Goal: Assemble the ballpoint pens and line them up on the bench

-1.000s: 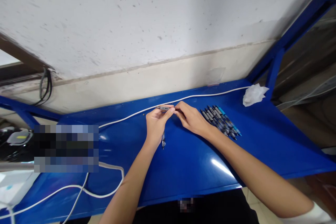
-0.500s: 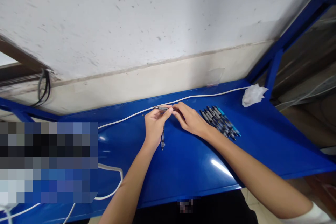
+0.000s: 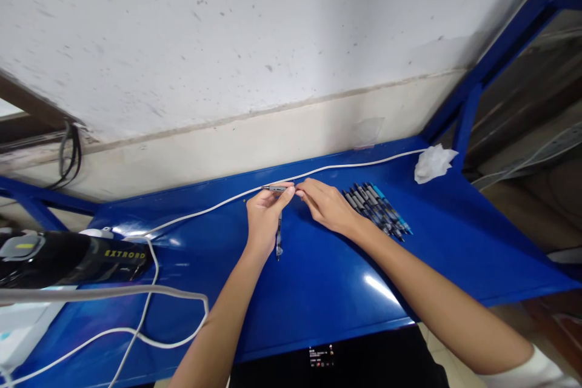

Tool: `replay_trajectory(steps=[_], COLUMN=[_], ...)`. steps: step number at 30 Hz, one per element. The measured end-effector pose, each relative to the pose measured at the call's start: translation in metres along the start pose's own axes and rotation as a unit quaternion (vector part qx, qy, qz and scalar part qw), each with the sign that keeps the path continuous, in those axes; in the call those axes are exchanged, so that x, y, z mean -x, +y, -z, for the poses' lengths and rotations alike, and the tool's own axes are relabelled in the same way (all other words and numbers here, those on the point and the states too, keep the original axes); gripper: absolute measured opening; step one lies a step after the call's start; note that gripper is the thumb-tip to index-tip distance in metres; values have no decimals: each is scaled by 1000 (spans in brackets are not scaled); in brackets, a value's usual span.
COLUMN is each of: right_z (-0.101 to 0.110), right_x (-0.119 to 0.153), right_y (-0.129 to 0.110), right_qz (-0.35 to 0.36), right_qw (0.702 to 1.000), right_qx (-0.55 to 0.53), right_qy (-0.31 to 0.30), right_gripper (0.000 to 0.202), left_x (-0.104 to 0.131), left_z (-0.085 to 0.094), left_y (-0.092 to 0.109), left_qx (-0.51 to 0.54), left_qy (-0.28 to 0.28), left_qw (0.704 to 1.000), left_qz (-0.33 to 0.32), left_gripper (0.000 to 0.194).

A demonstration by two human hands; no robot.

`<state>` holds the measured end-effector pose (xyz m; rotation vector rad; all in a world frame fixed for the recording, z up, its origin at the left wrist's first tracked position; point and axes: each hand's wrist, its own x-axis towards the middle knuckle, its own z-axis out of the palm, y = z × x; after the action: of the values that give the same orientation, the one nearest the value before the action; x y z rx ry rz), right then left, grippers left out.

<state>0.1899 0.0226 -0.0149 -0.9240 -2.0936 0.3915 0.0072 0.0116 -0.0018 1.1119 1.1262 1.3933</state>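
a workshop-like corner: blue metal bench point(image 3: 318, 291), speckled wall point(image 3: 273, 30).

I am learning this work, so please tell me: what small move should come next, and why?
Perhaps the right hand should pinch the nearer end of the held pen: the left hand grips it, and the right is beside that end, though contact is unclear.

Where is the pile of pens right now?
In the head view, the pile of pens lies on the blue table, to the right of the right hand, between it and the crumpled white wad.
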Motion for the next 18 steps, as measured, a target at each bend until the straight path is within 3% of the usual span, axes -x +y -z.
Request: replay_trajectory(steps=[5,9,18], right_z=[1,2,0], right_x=[0,0,0], right_y=[0,-1,0], right_qz=[-22,-5,8], right_qw=[1000,1000,1000], right_qx=[-15,5,-2], right_qy=[14,-4,18], right_gripper=[14,23,21], left_x=[0,0,0], left_z=[1,0,1], left_y=[0,0,-1], left_qx=[15,28,43], left_qy=[-8,-1,3], left_qw=[1000,999,999], left_qz=[8,17,23], left_gripper=[28,28,27])
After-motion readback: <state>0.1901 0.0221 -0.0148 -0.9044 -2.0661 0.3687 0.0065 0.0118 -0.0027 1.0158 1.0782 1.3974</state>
